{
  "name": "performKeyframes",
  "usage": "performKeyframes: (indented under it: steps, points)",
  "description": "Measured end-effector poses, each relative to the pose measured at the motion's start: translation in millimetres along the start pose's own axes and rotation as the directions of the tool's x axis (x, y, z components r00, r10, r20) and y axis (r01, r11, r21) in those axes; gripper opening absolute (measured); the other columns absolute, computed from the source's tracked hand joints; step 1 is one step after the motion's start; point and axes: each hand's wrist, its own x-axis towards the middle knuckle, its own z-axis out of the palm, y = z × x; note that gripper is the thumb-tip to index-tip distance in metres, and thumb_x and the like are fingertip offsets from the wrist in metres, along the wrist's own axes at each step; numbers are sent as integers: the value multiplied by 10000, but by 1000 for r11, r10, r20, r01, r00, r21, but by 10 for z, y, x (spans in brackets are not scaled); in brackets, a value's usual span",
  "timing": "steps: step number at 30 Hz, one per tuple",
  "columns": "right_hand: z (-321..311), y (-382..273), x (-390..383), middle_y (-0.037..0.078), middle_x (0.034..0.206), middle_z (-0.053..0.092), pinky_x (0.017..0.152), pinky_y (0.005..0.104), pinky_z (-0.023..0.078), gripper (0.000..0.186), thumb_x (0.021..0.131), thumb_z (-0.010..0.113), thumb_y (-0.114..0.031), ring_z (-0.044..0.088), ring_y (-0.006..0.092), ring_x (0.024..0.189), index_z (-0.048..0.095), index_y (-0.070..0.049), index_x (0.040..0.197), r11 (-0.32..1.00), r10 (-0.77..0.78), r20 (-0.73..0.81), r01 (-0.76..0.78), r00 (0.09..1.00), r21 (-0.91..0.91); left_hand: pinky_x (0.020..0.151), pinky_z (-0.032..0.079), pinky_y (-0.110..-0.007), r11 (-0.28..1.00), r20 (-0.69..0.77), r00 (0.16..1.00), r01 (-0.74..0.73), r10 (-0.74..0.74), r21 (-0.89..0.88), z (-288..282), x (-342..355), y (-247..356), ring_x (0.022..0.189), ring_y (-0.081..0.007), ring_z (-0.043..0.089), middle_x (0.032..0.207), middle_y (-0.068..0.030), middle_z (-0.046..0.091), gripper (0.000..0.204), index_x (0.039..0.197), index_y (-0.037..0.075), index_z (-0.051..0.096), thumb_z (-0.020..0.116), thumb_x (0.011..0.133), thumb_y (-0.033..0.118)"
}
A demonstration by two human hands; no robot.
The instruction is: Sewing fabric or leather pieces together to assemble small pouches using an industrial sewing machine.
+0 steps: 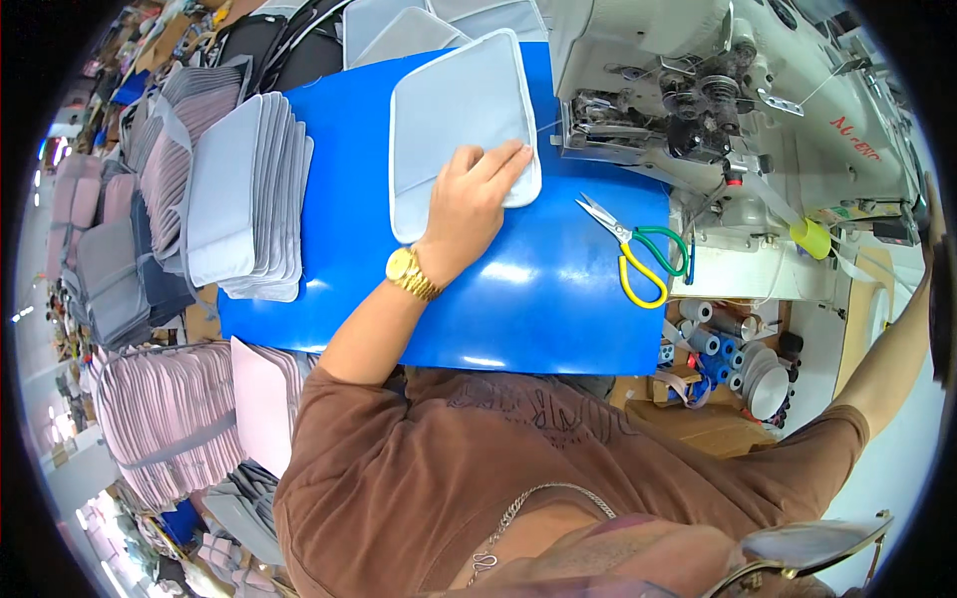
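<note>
My left hand [467, 211], with a gold watch [404, 267] at its wrist, lies over the lower right part of a light grey fabric panel [454, 100]. Its fingers are bent and close on the panel near the right edge; the thumb is hidden. White binding runs around the rounded panel. A thin thread stretches from its right edge toward the sewing machine [613, 125]. My right arm [887, 344] reaches up to the far right rim, beside the machine's end, where the hand [935, 224] is dark and its fingers cannot be made out.
Scissors [626, 237] with green and yellow handles lie partly spread on the blue tabletop [498, 319]. A stack of grey panels [224, 199] stands at the left, with bundled pink panels [164, 419] below. Thread spools [723, 354] fill an open compartment under the machine.
</note>
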Motion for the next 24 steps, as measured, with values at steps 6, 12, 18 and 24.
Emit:
performKeyframes:
  steps: [6,12,18,24]
  points:
    - [-303,226,376,132,1517,563,1144,366,422,609,1091,546,-418,568,219,1333,495,-23,1552,999,-37,30,37,999,7,877,551,-410,1000,24,1000,18,-18,-2,326,83,-128,951,-301,605,1267,-28,702,560,1262,75,712,592,743,-95]
    - [-196,556,231,140,1497,574,1130,406,423,660,1068,544,-533,577,232,1306,588,7,1444,931,56,-141,-1,988,365,847,560,-416,997,66,997,32,-28,-64,384,83,26,940,-302,605,1240,-31,709,504,1220,71,727,595,759,-83]
    - [446,316,-1315,178,1454,606,1138,444,434,596,1087,508,-433,608,290,1309,568,40,1445,911,-339,-529,411,778,20,843,560,-407,988,174,985,17,10,-152,-41,-326,394,974,-308,598,1270,-78,667,549,1297,20,661,645,752,-49]
    - [3469,749,-3878,147,1430,626,950,388,563,670,1044,625,-463,681,218,1151,451,-81,1566,902,-108,769,-263,630,341,983,527,-442,930,258,966,83,13,-357,-529,-887,885,1153,-358,594,1357,-150,626,581,1364,12,619,770,810,97]
